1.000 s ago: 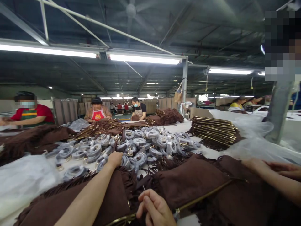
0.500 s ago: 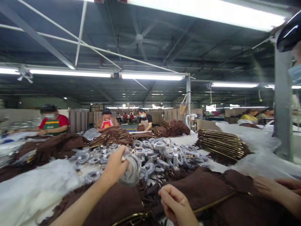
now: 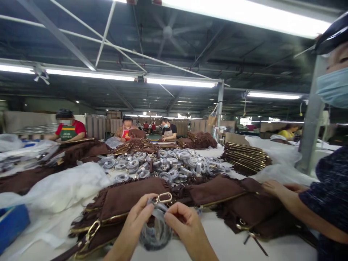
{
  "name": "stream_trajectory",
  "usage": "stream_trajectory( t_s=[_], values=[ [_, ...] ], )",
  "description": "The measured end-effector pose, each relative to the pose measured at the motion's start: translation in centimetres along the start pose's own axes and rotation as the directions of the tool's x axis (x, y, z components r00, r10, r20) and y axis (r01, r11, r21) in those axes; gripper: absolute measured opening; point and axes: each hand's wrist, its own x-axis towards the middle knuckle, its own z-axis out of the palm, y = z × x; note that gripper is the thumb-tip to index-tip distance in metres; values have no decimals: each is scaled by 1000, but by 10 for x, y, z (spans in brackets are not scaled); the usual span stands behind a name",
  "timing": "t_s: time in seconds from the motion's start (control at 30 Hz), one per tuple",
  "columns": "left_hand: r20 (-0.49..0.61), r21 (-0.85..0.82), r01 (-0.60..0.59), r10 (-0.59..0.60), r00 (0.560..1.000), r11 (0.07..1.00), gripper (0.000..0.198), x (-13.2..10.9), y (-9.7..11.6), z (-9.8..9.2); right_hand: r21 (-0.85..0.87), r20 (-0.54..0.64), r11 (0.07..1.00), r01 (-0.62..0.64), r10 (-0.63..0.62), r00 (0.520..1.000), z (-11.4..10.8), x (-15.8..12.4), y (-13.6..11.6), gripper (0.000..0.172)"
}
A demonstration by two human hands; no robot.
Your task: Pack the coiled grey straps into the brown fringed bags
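A coiled strap in clear wrap [image 3: 155, 232] with a gold clasp [image 3: 164, 197] at its top hangs between my hands. My left hand [image 3: 136, 221] grips the coil's upper left side, thumb and fingers closed on it. On the coil's right edge, my right hand [image 3: 185, 224] is closed in a pinch on the wrap. Just behind my hands lies a brown fringed bag [image 3: 133, 197] with a gold zipper edge. Another brown bag [image 3: 217, 190] lies to the right. Beyond them is a heap of wrapped strap coils [image 3: 174, 163].
At the right, a co-worker's hands [image 3: 277, 188] touch brown bags. White plastic [image 3: 67, 185] and a blue bin [image 3: 13, 224] are at the left. Gold-edged bags [image 3: 244, 157] are stacked at the back right. Several people sit across the table.
My left hand has brought the coil down and nearer, and my right hand has come onto it. The view has tilted lower, and the co-worker at the right shows more.
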Motion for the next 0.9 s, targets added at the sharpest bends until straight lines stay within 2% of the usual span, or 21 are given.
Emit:
stream_trajectory(
  t_s=[0.07, 0.2, 0.4, 0.53, 0.63, 0.73, 0.9],
  values=[
    [-68, -43, 25, -28, 997, 999, 35, -4, 2, 3, 22, -25, 1000, 9, -8, 1000, 3, -4, -2, 34],
    [-176, -57, -19, 9, 984, 998, 36, -8, 5, 8, 0, -25, 1000, 25, -25, 999, 7, -9, -5, 34],
    [-168, -223, 10, -48, 985, 975, 22, -12, 4, 8, -64, -40, 998, 22, -25, 999, 8, -9, -4, 29],
    [-209, -174, -9, -28, 977, 985, 25, -10, 2, 5, -45, -62, 999, 22, -25, 998, 8, -10, -4, 28],
    [-201, -154, -30, -2, 980, 988, 21, -9, 1, 5, -7, -83, 1000, 29, -30, 996, 8, -11, -5, 28],
    [-179, -288, 10, -64, 982, 958, 19, -10, -2, 9, -20, -83, 999, 34, -35, 996, 8, -12, -6, 27],
    [-153, -467, 65, -153, 976, 882, 28, -10, -9, 10, -59, -97, 998, 37, -42, 994, 9, -13, -6, 24]
  ],
)
